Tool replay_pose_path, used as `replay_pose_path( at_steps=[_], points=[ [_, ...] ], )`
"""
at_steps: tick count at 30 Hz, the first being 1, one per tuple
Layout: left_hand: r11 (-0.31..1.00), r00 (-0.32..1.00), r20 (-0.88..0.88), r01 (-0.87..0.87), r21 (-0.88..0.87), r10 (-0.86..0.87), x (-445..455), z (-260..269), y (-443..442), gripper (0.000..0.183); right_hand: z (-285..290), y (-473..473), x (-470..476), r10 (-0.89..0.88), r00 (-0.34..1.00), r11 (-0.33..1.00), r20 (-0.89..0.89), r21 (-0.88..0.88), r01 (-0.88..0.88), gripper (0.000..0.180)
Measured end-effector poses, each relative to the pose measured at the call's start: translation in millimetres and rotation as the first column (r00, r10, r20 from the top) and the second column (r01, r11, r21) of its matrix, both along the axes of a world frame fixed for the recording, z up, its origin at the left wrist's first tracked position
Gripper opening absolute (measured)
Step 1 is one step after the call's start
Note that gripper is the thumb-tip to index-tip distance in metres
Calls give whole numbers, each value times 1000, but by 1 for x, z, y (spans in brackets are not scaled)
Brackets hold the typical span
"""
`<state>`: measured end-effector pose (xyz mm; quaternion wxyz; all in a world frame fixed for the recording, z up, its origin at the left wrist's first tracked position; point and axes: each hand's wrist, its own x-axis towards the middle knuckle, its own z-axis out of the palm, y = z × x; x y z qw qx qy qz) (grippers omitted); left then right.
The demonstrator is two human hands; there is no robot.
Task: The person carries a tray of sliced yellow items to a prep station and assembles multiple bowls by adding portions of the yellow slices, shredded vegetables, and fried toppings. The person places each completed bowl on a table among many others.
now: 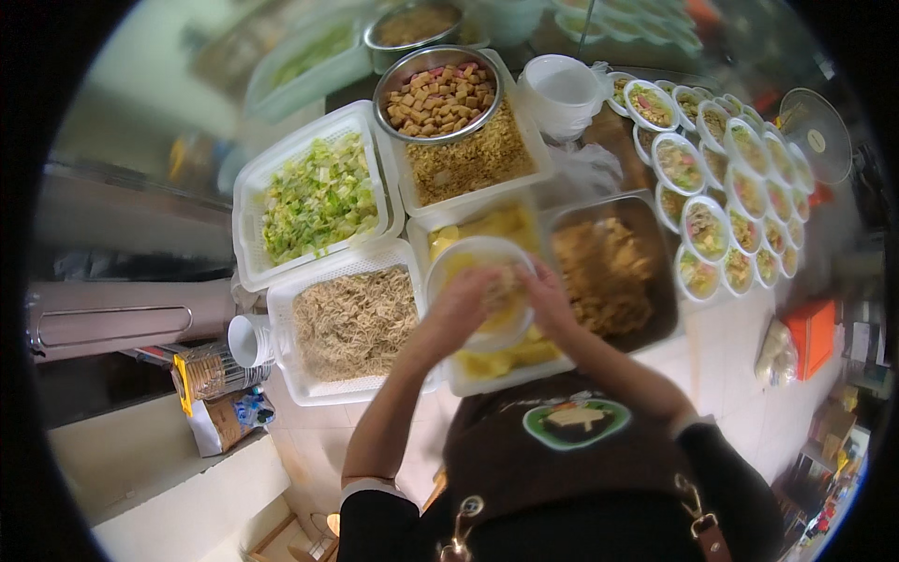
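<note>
My left hand [467, 305] reaches into a white plastic bowl [444, 263] and is at some pale shredded food [502, 289], blurred; whether its fingers are closed on it I cannot tell. The thumb and fingers of my right hand [549, 296] grip the bowl's right rim. Under the bowl is a white tub of yellow slices [484, 365]. On its left stands a white basket of shredded meat [355, 323], with chopped lettuce [319, 197] in a basket behind. To the right is a metal tray of brown food [607, 281].
A steel bowl of brown cubes [442, 98] rests on a bin of chopped brown bits [470, 165]. Stacked white bowls [560, 88] stand behind. Filled bowls [678, 163] crowd the right side in layers. White cups [247, 341] lie at the left edge, and an orange box [809, 339] is at right.
</note>
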<state>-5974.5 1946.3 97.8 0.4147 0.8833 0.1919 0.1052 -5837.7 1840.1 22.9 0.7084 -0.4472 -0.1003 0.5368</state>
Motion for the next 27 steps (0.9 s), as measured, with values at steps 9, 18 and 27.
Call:
replay_pose_path(
  at_steps=[9, 18, 27],
  points=[
    [992, 991, 48, -124, -3, 124, 19, 28, -8, 28, -2, -2, 15, -93, 995, 995, 27, 25, 92, 27],
    [982, 987, 40, -157, 105, 153, 9, 61, -1, 33, 0, 2, 12, -95, 994, 995, 51, 13, 95, 26],
    [861, 812, 306, -417, -290, 497, -37, 82, 14, 24, -7, 9, 14, -155, 984, 987, -92, -68, 149, 28]
  ],
)
